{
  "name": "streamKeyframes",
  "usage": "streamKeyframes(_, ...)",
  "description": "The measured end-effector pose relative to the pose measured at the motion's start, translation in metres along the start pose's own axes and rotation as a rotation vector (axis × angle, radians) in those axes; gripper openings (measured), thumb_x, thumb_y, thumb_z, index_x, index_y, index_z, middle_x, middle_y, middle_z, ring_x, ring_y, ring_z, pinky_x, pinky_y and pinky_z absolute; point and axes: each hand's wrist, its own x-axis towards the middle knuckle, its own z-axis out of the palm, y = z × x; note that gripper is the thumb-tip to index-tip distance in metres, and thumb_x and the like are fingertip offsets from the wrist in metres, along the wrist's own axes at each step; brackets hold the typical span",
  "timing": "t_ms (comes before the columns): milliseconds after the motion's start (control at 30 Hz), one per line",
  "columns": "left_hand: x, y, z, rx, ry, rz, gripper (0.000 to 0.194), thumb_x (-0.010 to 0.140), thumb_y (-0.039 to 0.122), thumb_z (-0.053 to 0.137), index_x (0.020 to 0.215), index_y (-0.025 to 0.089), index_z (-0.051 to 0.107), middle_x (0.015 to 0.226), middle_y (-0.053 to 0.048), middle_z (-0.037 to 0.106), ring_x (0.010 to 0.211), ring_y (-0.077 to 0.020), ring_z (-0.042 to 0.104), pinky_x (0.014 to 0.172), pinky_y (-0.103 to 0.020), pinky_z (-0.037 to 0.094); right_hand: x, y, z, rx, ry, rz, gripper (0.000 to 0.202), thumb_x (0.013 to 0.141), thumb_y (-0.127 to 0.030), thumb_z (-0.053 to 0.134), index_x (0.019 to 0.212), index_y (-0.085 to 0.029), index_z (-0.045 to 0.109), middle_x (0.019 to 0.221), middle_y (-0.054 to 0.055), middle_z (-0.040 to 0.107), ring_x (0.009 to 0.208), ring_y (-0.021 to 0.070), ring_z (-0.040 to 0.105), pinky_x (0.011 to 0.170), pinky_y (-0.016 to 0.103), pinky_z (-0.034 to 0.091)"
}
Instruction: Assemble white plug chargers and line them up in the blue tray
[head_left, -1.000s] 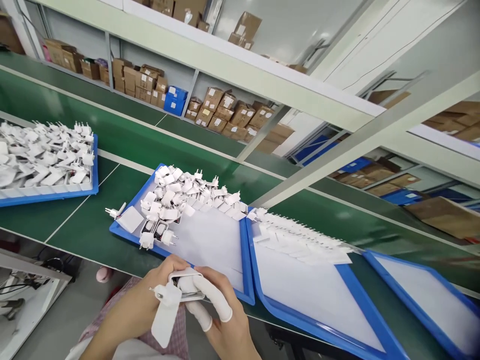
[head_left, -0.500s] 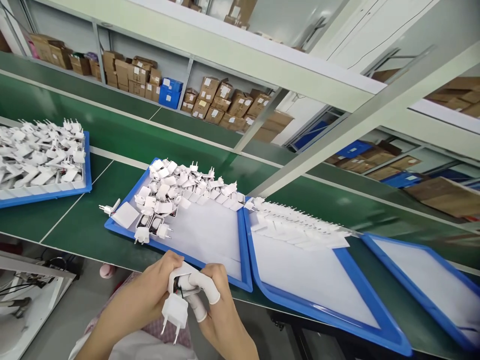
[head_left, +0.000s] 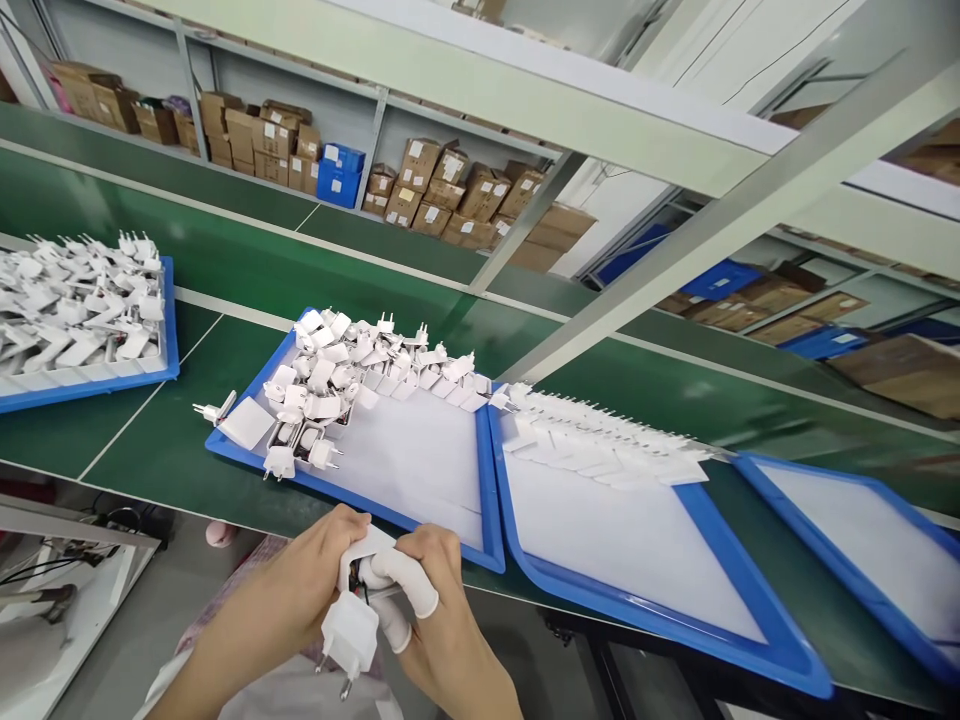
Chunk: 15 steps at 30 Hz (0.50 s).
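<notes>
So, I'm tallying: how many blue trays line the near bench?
4: far-left tray, centre-left tray, centre-right tray, far-right tray; others may be hidden.

The plug [head_left: 351,632] is white — tray rims [head_left: 490,500] blue, bench [head_left: 150,432] green.

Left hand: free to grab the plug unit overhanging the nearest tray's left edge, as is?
Probably not: the left hand and right hand are both on a held unit. Otherwise nothing visible blocks the way to the overhanging plug unit on the blue tray.
</notes>
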Motion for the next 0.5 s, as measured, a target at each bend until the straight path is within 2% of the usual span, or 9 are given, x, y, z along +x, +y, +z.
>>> streamKeyframes(233,0.006,0.004,-0.002,0.052,0.07,0.12,0.034,0.09,0.015,0.053,0.124,0.017,0.056,0.123,-0.017,0.067,0.115,-0.0293,0.065,0.088,-0.04,0.06,-0.002,-0.007,0.0,-0.075,0.163,0.061,0.026,0.092,-0.005,0.048,0.114,-0.016,0.052,0.097,0.008,0.046,0.086,0.0203,0.046,0.07,0.033,0.047)
streamKeyframes(400,0.012,0.003,0.0,0.177,0.017,0.068,0.043,0.083,0.002,0.045,0.123,0.013,0.055,0.117,-0.018,0.067,0.111,-0.0312,0.065,0.091,-0.045,0.058,0.003,-0.006,-0.005,-0.129,0.044,0.025,0.029,0.089,-0.001,0.048,0.114,-0.016,0.054,0.098,0.009,0.051,0.09,0.0228,0.046,0.073,0.035,0.048)
streamKeyframes(500,0.013,0.0,0.003,0.138,-0.042,-0.001,0.042,0.082,0.002,0.046,0.122,0.014,0.055,0.117,-0.017,0.064,0.111,-0.0305,0.063,0.093,-0.046,0.057,0.005,-0.002,-0.004,-0.072,-0.053,0.014,0.031,0.086,0.001,0.044,0.11,-0.017,0.053,0.093,0.008,0.053,0.087,0.0226,0.045,0.069,0.034,0.048)
